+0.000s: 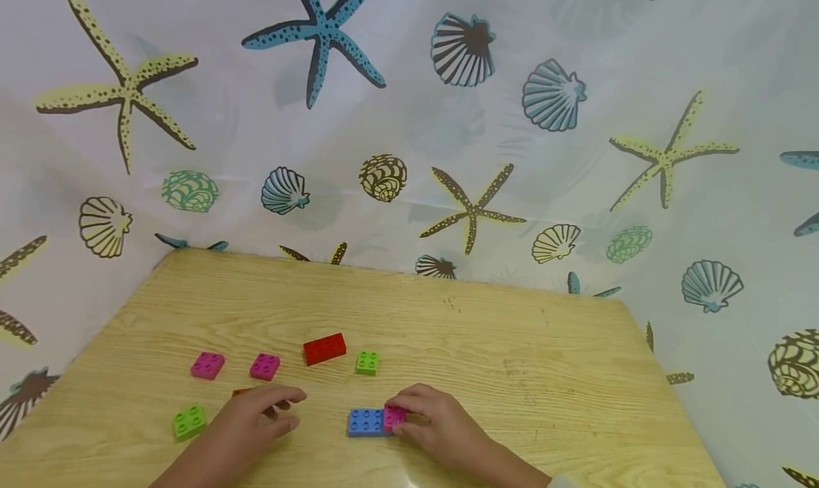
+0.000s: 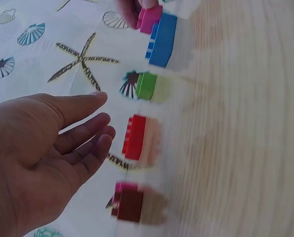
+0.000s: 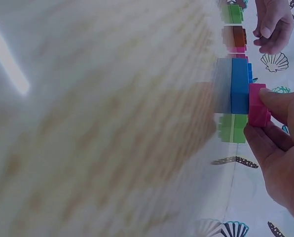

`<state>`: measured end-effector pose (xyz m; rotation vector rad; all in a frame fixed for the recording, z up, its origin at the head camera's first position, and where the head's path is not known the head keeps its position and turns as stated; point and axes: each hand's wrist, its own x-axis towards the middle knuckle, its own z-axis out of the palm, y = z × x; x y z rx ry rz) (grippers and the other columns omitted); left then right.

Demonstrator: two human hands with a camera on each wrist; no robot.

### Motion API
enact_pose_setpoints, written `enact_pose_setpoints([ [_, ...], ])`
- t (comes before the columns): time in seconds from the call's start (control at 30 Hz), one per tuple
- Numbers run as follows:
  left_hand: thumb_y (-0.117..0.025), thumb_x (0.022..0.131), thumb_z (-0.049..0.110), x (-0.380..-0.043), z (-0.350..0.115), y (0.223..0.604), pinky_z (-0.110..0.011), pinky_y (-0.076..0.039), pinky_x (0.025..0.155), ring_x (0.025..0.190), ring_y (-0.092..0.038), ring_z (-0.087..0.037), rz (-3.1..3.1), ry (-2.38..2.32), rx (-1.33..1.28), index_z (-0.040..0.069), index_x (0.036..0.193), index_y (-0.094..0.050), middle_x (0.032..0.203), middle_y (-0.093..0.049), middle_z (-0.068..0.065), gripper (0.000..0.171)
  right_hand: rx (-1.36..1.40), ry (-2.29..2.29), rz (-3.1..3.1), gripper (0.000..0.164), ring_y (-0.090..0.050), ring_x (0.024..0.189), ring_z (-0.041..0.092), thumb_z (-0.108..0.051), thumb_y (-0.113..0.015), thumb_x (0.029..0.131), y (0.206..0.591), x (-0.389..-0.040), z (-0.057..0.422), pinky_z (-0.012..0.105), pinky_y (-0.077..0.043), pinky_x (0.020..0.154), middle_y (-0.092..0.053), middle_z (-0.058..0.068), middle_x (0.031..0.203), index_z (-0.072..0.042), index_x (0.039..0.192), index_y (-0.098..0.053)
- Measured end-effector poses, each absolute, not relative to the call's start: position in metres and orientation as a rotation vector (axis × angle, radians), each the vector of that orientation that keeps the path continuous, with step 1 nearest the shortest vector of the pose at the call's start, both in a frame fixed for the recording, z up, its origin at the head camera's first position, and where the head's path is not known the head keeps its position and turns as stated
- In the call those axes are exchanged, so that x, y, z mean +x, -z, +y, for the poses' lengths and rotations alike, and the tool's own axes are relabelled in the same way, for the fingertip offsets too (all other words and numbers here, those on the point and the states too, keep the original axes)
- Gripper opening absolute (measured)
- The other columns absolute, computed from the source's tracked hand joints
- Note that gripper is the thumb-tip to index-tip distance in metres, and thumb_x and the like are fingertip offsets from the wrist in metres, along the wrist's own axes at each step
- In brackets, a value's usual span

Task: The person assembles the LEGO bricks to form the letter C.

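On the table lies a long blue toy brick (image 1: 366, 422), studs up. My right hand (image 1: 441, 422) pinches a small pink brick (image 1: 393, 417) between thumb and fingers, at the right end of the blue brick's top. In the right wrist view that pink brick (image 3: 257, 104) sits against the studded side of the blue brick (image 3: 239, 86). My left hand (image 1: 252, 420) hovers over the table to the left with fingers loosely bent and nothing in them. Beneath it an orange-brown brick (image 1: 240, 391) is mostly hidden; the left wrist view shows it as a dark brown brick (image 2: 130, 205).
Behind the blue brick lie a red brick (image 1: 324, 349) and a small green brick (image 1: 367, 362). Farther left are two pink bricks, one (image 1: 207, 365) beside the other (image 1: 265, 366), and a green brick (image 1: 189, 422). A shell-patterned curtain (image 1: 397, 118) borders the wooden table (image 1: 512, 374).
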<state>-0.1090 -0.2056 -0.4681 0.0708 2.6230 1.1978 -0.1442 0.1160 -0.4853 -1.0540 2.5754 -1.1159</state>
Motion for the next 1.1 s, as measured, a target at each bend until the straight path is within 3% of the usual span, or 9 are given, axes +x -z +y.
enact_pose_setpoints([
  [0.2,-0.068,0.097,0.022,-0.101,-0.244,0.468,-0.028,-0.053,0.081,0.101,-0.060,-0.014,2.676,-1.177,0.053,0.012,0.130,-0.065,0.119,-0.068,0.000,0.034,-1.059,1.105,2.590,0.032,-0.061,0.115,0.007,-0.019,-0.070,0.096,0.486,-0.145,0.118,0.026,-0.052,0.098,-0.066,-0.006,0.122,-0.013,0.127,-0.070],
  [0.37,-0.067,0.098,0.033,-0.098,-0.281,0.475,-0.047,-0.052,0.089,0.113,-0.060,-0.032,2.772,-0.994,0.032,0.012,0.132,-0.064,0.128,-0.066,-0.012,0.041,-1.056,1.112,2.585,0.032,-0.062,0.115,0.009,-0.021,-0.070,0.096,0.486,-0.144,0.118,0.026,-0.052,0.097,-0.066,-0.004,0.123,-0.012,0.127,-0.070],
  [0.43,-0.067,0.097,0.039,-0.098,-0.294,0.478,-0.059,-0.048,0.092,0.119,-0.056,-0.043,2.811,-0.903,0.028,0.009,0.133,-0.063,0.134,-0.062,-0.020,0.047,-1.049,1.109,2.583,0.031,-0.062,0.115,0.009,-0.022,-0.070,0.097,0.485,-0.144,0.118,0.026,-0.052,0.097,-0.066,-0.004,0.124,-0.012,0.127,-0.071],
  [0.53,-0.067,0.095,0.043,-0.100,-0.310,0.483,-0.067,-0.044,0.094,0.123,-0.050,-0.053,2.838,-0.792,0.022,0.006,0.133,-0.063,0.134,-0.060,-0.025,0.053,-1.049,1.100,2.589,0.031,-0.062,0.115,0.009,-0.023,-0.069,0.097,0.485,-0.144,0.118,0.025,-0.052,0.096,-0.066,-0.003,0.124,-0.013,0.126,-0.071],
  [0.83,-0.072,0.088,0.052,-0.103,-0.333,0.495,-0.065,-0.047,0.090,0.119,-0.051,-0.057,2.751,-0.711,0.000,0.001,0.135,-0.061,0.132,-0.059,-0.031,0.070,-1.038,1.084,2.575,0.031,-0.062,0.115,0.009,-0.024,-0.068,0.097,0.483,-0.145,0.118,0.023,-0.052,0.096,-0.066,-0.004,0.125,-0.015,0.127,-0.071],
  [1.1,-0.075,0.089,0.042,-0.107,-0.335,0.497,-0.063,-0.048,0.089,0.115,-0.055,-0.054,2.755,-0.735,0.014,-0.002,0.132,-0.062,0.128,-0.061,-0.031,0.063,-1.041,1.072,2.586,0.031,-0.062,0.116,0.008,-0.025,-0.068,0.098,0.483,-0.145,0.118,0.024,-0.052,0.096,-0.066,-0.004,0.125,-0.015,0.127,-0.071],
])
